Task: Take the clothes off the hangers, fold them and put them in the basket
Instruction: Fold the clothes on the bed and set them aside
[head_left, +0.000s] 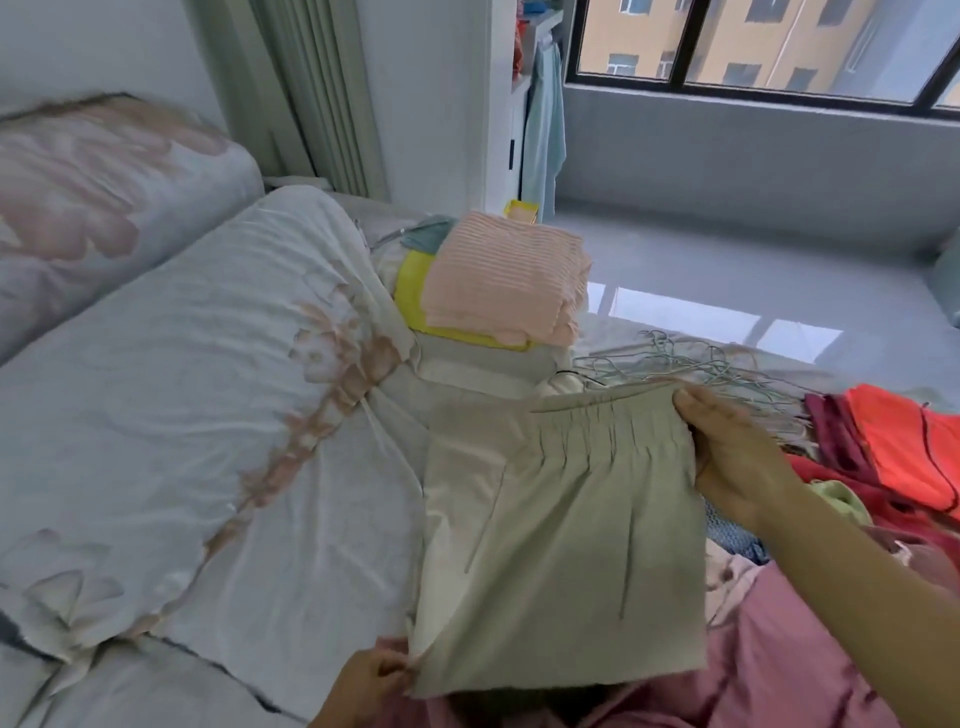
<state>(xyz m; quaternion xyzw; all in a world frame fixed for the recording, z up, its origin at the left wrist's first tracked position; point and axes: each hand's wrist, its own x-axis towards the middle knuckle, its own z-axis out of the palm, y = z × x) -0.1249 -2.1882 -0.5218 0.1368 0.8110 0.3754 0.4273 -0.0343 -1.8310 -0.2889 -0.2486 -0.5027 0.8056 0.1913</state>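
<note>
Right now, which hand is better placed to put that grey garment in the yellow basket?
Probably the right hand: it grips the garment by its waistband, nearer the basket; the left hand only pinches the near corner.

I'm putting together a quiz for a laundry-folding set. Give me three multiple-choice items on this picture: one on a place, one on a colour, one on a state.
1. Where does the pink striped fold lie?
A. on top of the yellow basket
B. on the windowsill
C. on the floor

2. What colour is the garment that the left hand and the right hand hold?
A. orange
B. grey-green
C. blue

3. What is the right hand doing?
A. hanging open and idle
B. gripping the garment's gathered waistband
C. holding a hanger

Answers:
1 A: the striped fold rests on the yellow rim.
2 B: the cloth between the hands is grey-green.
3 B: the thumb lies over the gathered edge and the fingers go behind it.
</note>
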